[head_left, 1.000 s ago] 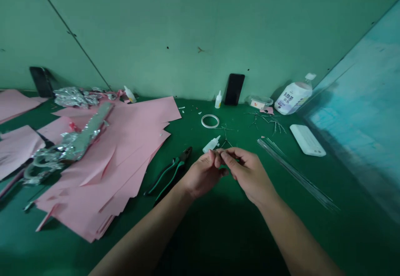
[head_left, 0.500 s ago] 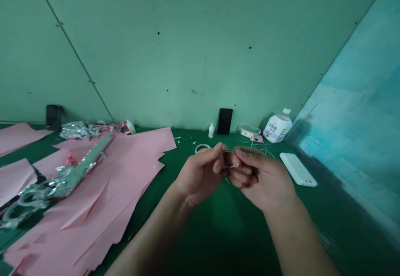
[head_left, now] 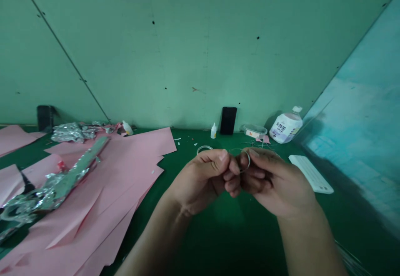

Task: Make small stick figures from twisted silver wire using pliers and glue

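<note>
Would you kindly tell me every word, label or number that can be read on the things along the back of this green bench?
"乳酸菌" (my best reading): dark Chinese characters on the white plastic bottle.
Line beneath it on that bottle: too blurred to read.
Card in the clear plastic tub: too small to read.
Small white squeeze bottle: nothing legible.

The thin wire loop vanishes between the fingers of the left hand and right hand, its ends hidden; the wire bits beyond the fingertips are too fine to tell apart.
</note>
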Available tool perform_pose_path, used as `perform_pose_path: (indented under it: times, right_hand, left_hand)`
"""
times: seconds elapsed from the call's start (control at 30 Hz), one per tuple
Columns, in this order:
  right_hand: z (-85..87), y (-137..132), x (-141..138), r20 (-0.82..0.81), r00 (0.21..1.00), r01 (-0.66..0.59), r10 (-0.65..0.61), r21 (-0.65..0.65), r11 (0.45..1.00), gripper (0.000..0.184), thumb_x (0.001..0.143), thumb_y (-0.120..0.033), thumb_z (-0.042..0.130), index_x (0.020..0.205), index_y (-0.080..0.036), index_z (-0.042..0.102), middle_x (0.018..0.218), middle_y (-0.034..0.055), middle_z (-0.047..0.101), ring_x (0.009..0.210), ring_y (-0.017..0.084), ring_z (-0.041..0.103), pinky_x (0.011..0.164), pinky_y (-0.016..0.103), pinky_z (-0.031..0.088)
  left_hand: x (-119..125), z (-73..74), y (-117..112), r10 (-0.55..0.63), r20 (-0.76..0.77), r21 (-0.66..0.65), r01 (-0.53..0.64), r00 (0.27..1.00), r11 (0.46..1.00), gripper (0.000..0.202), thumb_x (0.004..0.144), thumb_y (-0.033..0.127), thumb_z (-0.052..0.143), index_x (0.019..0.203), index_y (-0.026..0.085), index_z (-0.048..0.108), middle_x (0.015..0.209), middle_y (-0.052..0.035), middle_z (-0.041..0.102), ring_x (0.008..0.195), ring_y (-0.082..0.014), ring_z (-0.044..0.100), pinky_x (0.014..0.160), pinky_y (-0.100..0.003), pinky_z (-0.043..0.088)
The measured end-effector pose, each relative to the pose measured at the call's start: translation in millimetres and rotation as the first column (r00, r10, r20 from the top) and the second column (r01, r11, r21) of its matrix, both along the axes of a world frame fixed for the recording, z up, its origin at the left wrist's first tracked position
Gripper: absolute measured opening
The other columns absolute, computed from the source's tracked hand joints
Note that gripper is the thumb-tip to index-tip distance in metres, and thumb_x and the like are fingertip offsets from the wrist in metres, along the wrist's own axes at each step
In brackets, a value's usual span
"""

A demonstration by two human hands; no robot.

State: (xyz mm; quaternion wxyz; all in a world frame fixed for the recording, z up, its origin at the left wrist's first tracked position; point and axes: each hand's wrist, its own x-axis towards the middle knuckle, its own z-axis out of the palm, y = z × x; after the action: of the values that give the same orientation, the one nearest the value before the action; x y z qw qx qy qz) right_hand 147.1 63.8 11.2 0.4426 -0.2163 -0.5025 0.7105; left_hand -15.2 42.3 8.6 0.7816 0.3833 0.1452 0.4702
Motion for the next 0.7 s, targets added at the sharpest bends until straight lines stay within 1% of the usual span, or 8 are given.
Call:
perform_pose_path:
  times: [0.13, 0.23, 0.3, 0.37, 0.43, 0.53, 0.63, 0.7]
  right_hand:
    - [0.7, 0.5, 2.6, -0.038, 0.997, -0.075, 0.074, -0.027, 0.997, 0.02, 0.081, -0.038, 0.068, 0.074, -0.02, 0.07, 0.05, -0.0085, 0.03, 0.039, 0.005, 0.022, 0.038, 0.023, 0.016]
    - [-0.1, 0.9, 3.8, -0.081, 0.994, -0.078, 0.072, -0.075, 0.994, 0.019, 0.083, -0.036, 0.068, 0.074, -0.019, 0.069, 0.051, -0.0092, 0.029, 0.04, 0.003, 0.021, 0.039, 0.02, 0.014]
    - [-1.1, 1.2, 4.2, -0.11, 0.991, -0.093, 0.081, -0.105, 0.99, 0.02, 0.084, -0.035, 0.068, 0.074, -0.018, 0.068, 0.052, -0.0094, 0.029, 0.04, 0.002, 0.021, 0.039, 0.02, 0.014]
    - [-1.7, 1.7, 4.3, -0.14, 0.987, -0.095, 0.077, -0.128, 0.987, 0.02, 0.083, -0.034, 0.068, 0.072, -0.018, 0.067, 0.052, -0.0091, 0.03, 0.041, 0.002, 0.022, 0.039, 0.019, 0.015]
    - [-1.6, 2.3, 4.1, -0.159, 0.985, -0.094, 0.071, -0.144, 0.985, 0.02, 0.082, -0.032, 0.07, 0.069, -0.017, 0.066, 0.053, -0.0084, 0.032, 0.041, 0.002, 0.022, 0.039, 0.019, 0.017]
    - [-0.9, 3.0, 3.2, -0.153, 0.984, -0.116, 0.09, -0.168, 0.979, 0.023, 0.08, -0.031, 0.071, 0.064, -0.017, 0.064, 0.053, -0.008, 0.033, 0.041, 0.002, 0.023, 0.039, 0.018, 0.018]
    - [-0.5, 2.5, 1.7, -0.148, 0.983, -0.134, 0.105, -0.2, 0.971, 0.023, 0.08, -0.033, 0.071, 0.065, -0.017, 0.065, 0.052, -0.0092, 0.029, 0.04, 0.002, 0.022, 0.039, 0.018, 0.019]
    - [-0.5, 1.6, 1.1, -0.155, 0.983, -0.127, 0.095, -0.211, 0.969, 0.021, 0.079, -0.033, 0.072, 0.066, -0.017, 0.066, 0.051, -0.0096, 0.028, 0.04, 0.002, 0.021, 0.039, 0.018, 0.019]
  left_hand:
    - [-0.4, -4.1, 1.5, 0.062, -0.049, 0.1, -0.057, 0.997, 0.993, 0.022, 0.085, 0.035, 0.068, 0.076, 0.015, 0.072, 0.068, -0.0025, 0.055, 0.062, -0.0126, 0.054, 0.063, -0.027, 0.044]
    - [0.5, -6.3, 2.2, 0.145, -0.104, 0.15, -0.129, 0.984, 0.98, 0.023, 0.085, 0.035, 0.068, 0.079, 0.014, 0.073, 0.067, -0.0026, 0.058, 0.063, -0.0124, 0.057, 0.064, -0.026, 0.044]
    - [1.9, -6.8, 2.8, 0.182, -0.131, 0.152, -0.161, 0.975, 0.975, 0.021, 0.086, 0.033, 0.068, 0.079, 0.014, 0.073, 0.065, -0.0022, 0.058, 0.061, -0.0114, 0.057, 0.063, -0.025, 0.044]
    - [3.0, -6.5, 3.4, 0.156, -0.118, 0.115, -0.143, 0.981, 0.983, 0.022, 0.088, 0.032, 0.066, 0.08, 0.013, 0.071, 0.064, -0.0007, 0.055, 0.058, -0.0106, 0.056, 0.06, -0.024, 0.043]
    - [3.6, -5.8, 4.1, 0.074, -0.069, 0.058, -0.07, 0.995, 0.996, 0.027, 0.09, 0.036, 0.061, 0.08, 0.012, 0.069, 0.06, 0.0018, 0.049, 0.053, -0.0094, 0.054, 0.055, -0.023, 0.042]
    - [3.7, -4.9, 4.5, -0.041, -0.005, 0.008, 0.041, 0.999, 0.999, 0.031, 0.092, 0.035, 0.057, 0.077, 0.011, 0.067, 0.052, 0.0066, 0.034, 0.043, -0.0059, 0.043, 0.048, -0.021, 0.037]
    - [4.3, -5.1, 4.2, -0.047, 0.017, 0.006, 0.047, 0.999, 0.999, 0.029, 0.092, 0.032, 0.057, 0.072, 0.012, 0.064, 0.048, 0.0086, 0.027, 0.039, -0.0039, 0.033, 0.045, -0.019, 0.032]
    - [5.3, -5.9, 3.8, -0.006, -0.009, 0.046, 0.007, 1.0, 0.999, 0.03, 0.093, 0.032, 0.057, 0.07, 0.012, 0.062, 0.049, 0.0081, 0.029, 0.038, -0.0043, 0.035, 0.044, -0.019, 0.031]
